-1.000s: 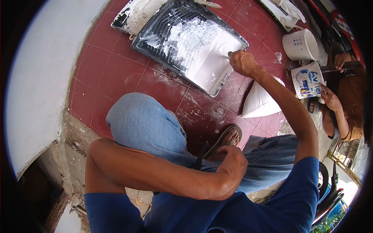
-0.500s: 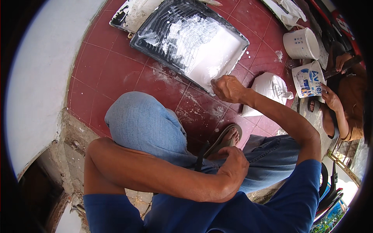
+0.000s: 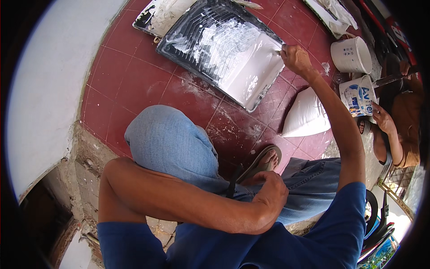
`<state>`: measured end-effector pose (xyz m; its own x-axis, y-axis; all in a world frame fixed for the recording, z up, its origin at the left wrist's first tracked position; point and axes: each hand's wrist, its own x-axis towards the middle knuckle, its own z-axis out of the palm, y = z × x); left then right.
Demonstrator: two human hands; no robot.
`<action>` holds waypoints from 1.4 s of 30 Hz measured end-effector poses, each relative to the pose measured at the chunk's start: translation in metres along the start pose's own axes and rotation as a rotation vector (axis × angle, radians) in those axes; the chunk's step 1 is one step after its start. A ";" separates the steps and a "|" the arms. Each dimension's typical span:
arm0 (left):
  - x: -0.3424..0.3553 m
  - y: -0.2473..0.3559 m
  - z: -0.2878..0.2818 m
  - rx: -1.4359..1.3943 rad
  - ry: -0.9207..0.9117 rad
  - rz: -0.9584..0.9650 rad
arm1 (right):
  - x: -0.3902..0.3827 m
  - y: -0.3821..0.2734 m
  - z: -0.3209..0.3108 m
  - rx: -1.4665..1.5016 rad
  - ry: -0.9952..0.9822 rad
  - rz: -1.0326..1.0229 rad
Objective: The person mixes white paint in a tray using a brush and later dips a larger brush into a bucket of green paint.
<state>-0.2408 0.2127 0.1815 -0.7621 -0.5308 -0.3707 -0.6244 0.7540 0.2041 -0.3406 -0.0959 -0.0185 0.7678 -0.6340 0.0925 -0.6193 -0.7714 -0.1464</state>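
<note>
My right hand [image 3: 295, 59] is closed around a small tool [image 3: 278, 52] at the right edge of a black paint tray [image 3: 192, 74]. The tool's tip touches the white paint [image 3: 255, 71] pooled in the tray's deep end; its kind is too hidden to tell. White smears cover much of the ribbed slope. My left hand [image 3: 271, 190] lies curled over my lap, its forearm crossing in front of my bent knee. Its fingertips are hidden, near a thin black strip [image 3: 233, 181], and what they hold, if anything, cannot be made out.
A white bag [image 3: 307, 117] sits on the red tiles beneath my right forearm. Two white buckets [image 3: 351, 54] stand at right, where another person's hand [image 3: 383, 117] touches the nearer one. A paint-stained board [image 3: 165, 15] lies behind the tray; a white wall [image 3: 53, 89] rises at left.
My right hand has moved from the tray's near corner up and right along the deep end to its far side. The paint's surface shows a fresh ridge. My left hand stays put.
</note>
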 end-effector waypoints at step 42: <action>0.010 0.002 -0.003 -0.021 -0.112 -0.056 | 0.004 -0.005 -0.008 0.076 -0.157 0.015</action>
<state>-0.2500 0.2082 0.1807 -0.7027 -0.5246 -0.4806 -0.6698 0.7156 0.1982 -0.3357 -0.0954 -0.0090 0.7787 -0.6241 -0.0646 -0.6210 -0.7521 -0.2207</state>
